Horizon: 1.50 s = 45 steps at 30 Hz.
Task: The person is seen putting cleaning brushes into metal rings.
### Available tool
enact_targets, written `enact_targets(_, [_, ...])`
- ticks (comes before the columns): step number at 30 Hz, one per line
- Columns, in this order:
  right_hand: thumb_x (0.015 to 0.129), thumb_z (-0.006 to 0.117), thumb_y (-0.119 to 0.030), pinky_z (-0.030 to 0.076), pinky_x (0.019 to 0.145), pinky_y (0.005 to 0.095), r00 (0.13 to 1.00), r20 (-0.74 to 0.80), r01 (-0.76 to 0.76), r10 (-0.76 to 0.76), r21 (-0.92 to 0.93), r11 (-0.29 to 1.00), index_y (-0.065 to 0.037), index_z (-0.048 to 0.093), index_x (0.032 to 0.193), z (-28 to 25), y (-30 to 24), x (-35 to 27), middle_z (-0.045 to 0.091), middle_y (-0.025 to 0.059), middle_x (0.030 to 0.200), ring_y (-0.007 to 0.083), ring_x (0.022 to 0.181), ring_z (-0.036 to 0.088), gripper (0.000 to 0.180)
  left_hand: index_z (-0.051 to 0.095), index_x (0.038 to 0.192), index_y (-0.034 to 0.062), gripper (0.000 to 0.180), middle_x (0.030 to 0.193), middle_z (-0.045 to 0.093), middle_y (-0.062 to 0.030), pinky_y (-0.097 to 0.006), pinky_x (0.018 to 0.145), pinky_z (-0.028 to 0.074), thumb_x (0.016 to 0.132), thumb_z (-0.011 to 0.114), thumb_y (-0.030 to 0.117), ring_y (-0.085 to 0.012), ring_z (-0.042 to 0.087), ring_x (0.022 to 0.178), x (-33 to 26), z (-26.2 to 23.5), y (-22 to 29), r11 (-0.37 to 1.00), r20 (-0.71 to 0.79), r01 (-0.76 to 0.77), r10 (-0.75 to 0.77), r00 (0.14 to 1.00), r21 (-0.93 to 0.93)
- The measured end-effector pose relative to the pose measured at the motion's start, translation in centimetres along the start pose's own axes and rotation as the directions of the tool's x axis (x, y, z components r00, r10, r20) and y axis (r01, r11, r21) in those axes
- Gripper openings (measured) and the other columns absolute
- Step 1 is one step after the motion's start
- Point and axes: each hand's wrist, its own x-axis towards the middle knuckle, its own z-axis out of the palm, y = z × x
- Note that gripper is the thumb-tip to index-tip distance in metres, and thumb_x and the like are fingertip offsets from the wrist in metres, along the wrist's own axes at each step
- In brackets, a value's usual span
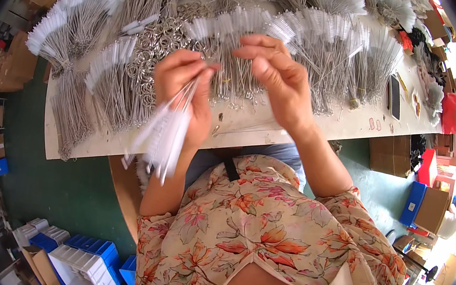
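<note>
White bristles blur together in the bundle of wire brushes [165, 129] that I see in the left hand [180, 89], so I cannot count the brushes; their wire stems vanish inside the closed fist. I cannot make out what the right hand [277, 78] pinches, since its fingertips hide the contact point. The fisheye rim cuts off the far heaps and bends every straight edge.

Surface: a pale desk [274, 128] carries heaps of wire brushes [317, 46] fanned across its width, plus a cluster of metal rings [158, 39] near the middle. A dark flat device [394, 97] lies toward the right end. The floor [60, 185] is green; blue bins [94, 251] stand at lower left, cardboard boxes [428, 207] at right.

Pose: the left grip is closed around the bundle, bristle ends hanging down over the desk edge. The right hand is raised just beside it, thumb and forefinger nearly closed, remaining fingers curled loosely above the heaps.
</note>
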Motion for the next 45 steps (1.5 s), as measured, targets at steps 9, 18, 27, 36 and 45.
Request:
enact_targets(9, [0.095,0.043,-0.021,0.049,0.071,0.0258,0.82,0.144,-0.354,0.554,0.888,0.293,-0.005,0.053,0.099,2.9,2.2,-1.3,0.059,0.0012,0.082,0.0112,0.076,0.057,0.019,0.063,0.097,0.0023,0.028,0.101,0.052,-0.0108,-0.032,0.076,0.048,0.07,0.07,-0.002,-0.0241,0.052,0.094,-4.1,-1.3,0.0,0.972,0.269,-0.175,0.128,0.955,0.159])
enact_targets(18, [0.087,0.054,-0.009,0.045,0.062,0.0246,0.846,0.436,-0.332,0.306,-0.017,0.943,0.0,0.062,0.095,4.1,-0.1,-3.2,0.062,0.006,0.077,0.0081,0.067,0.054,0.014,0.034,0.132,0.0065,0.081,0.133,0.037,-0.0147,-0.036,0.093,0.039,0.068,0.077,0.03,-0.0246,0.045,0.116,-0.1,-4.8,3.2,0.648,0.705,0.668,-0.276,0.653,-0.365])
enact_targets(27, [0.09,0.053,-0.014,0.035,0.049,0.0186,0.633,0.587,-0.684,0.505,0.12,0.719,-0.002,0.061,0.094,1.6,-0.6,-3.9,0.059,0.0,0.072,0.0026,0.055,0.043,0.015,0.061,0.083,0.0051,0.021,0.08,0.059,-0.0045,-0.031,0.068,0.043,0.07,0.074,0.016,-0.0202,0.055,0.076,-2.3,-6.4,1.2,0.958,0.473,0.178,-0.053,0.88,-0.224])
enact_targets(36, [0.07,0.06,-0.005,0.046,0.054,0.0306,0.794,0.469,0.405,0.386,-0.883,0.24,-0.005,0.06,0.076,-2.2,3.1,-10.7,0.055,0.0037,0.07,0.0179,0.066,0.06,0.006,0.057,0.082,0.006,0.016,0.075,0.056,-0.0045,-0.031,0.061,0.044,0.076,0.068,0.016,-0.0183,0.054,0.066,-10.1,-5.2,-1.0,0.848,0.521,0.067,-0.383,0.763,0.525])
enact_targets(45, [0.077,0.063,-0.014,0.048,0.056,0.0339,0.948,0.307,0.104,0.082,-0.545,0.832,-0.01,0.065,0.081,2.3,1.2,-7.4,0.06,0.003,0.084,0.0245,0.064,0.061,0.006,0.054,0.087,-0.0017,0.008,0.098,0.06,-0.011,-0.027,0.07,0.055,0.082,0.055,-0.008,-0.0122,0.059,0.082,-5.8,-5.5,2.2,0.573,0.482,0.794,-0.648,0.59,-0.202])
